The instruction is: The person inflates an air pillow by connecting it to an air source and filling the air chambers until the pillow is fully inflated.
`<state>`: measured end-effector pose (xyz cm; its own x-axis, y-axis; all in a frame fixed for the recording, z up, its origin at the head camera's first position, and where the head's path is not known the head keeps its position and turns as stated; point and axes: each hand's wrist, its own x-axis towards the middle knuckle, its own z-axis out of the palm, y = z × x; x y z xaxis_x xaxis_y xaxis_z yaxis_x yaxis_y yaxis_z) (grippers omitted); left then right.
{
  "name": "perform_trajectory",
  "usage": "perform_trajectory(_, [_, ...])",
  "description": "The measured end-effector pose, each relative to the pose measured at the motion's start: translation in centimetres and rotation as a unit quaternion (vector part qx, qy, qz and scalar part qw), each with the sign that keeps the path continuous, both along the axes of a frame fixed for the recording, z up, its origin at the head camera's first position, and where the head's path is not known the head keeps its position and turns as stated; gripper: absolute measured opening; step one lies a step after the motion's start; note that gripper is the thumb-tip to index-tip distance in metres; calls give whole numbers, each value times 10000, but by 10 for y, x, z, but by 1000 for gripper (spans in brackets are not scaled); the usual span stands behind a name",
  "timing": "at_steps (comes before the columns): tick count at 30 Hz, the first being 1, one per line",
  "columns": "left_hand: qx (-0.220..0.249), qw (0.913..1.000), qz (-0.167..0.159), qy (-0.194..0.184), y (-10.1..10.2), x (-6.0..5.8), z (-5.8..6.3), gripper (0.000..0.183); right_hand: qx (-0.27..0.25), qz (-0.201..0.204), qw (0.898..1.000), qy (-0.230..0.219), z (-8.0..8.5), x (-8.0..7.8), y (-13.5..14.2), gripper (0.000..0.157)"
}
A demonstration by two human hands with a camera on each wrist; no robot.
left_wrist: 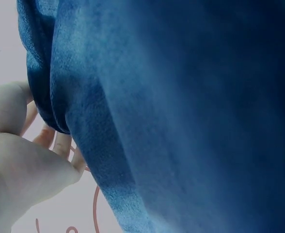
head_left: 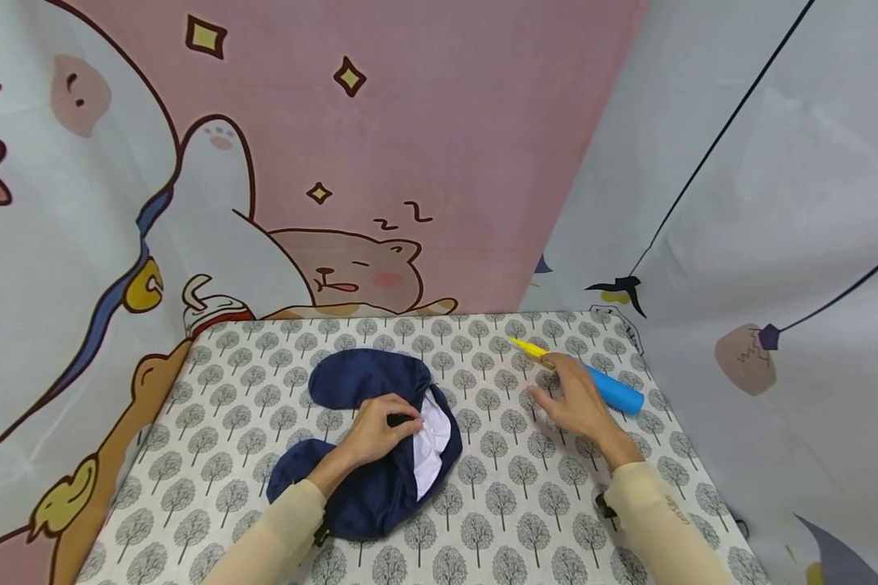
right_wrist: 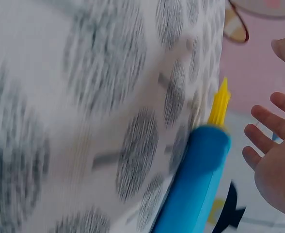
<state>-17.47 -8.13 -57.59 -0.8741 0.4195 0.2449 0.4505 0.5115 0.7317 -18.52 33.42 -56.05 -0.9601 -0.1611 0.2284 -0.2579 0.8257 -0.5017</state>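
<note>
A navy U-shaped neck pillow point(head_left: 366, 378) with a soft, velvety cover lies left of the table's middle. Its cover gapes open on the right, showing a white inner liner point(head_left: 430, 447). My left hand point(head_left: 376, 431) pinches the pillow at this opening, thumb by the liner; exactly what lies between the fingertips is hidden. Blue fabric point(left_wrist: 147, 121) fills most of the left wrist view. To the right lies a blue hand air pump point(head_left: 615, 390) with a yellow nozzle point(right_wrist: 220, 104). My right hand point(head_left: 574, 398) hovers beside it, fingers spread and holding nothing.
A tree-patterned cloth point(head_left: 493, 487) covers the table. Behind it hangs a pink and white cartoon curtain point(head_left: 468, 162), and a pale curtain point(head_left: 775, 203) closes off the right side. The pump lies near the table's right edge.
</note>
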Motion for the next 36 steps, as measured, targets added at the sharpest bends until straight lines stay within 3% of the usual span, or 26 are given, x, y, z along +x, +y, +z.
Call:
perform_trajectory(9, [-76,9999,-102,-113,-1,0,1,12,314,-317,9985,327,-10,-3,49,69])
perform_trajectory(14, [-42,9998,-164,-102,-1,1,1,13,471,-498,9976,122,-15,-4,64,71])
perform_trajectory(19, [-18,9999,-168,-34,-1,1,1,13,701,-620,9956,64,-19,-6,75,72])
perform_trajectory(27, [-63,9999,-132,-67,-1,2,1,13,831,-785,9926,-409,-21,-8,83,76])
perform_trajectory(36, [-105,9998,-121,-99,-1,1,2,14,893,-757,9921,-444,-23,-9,86,78])
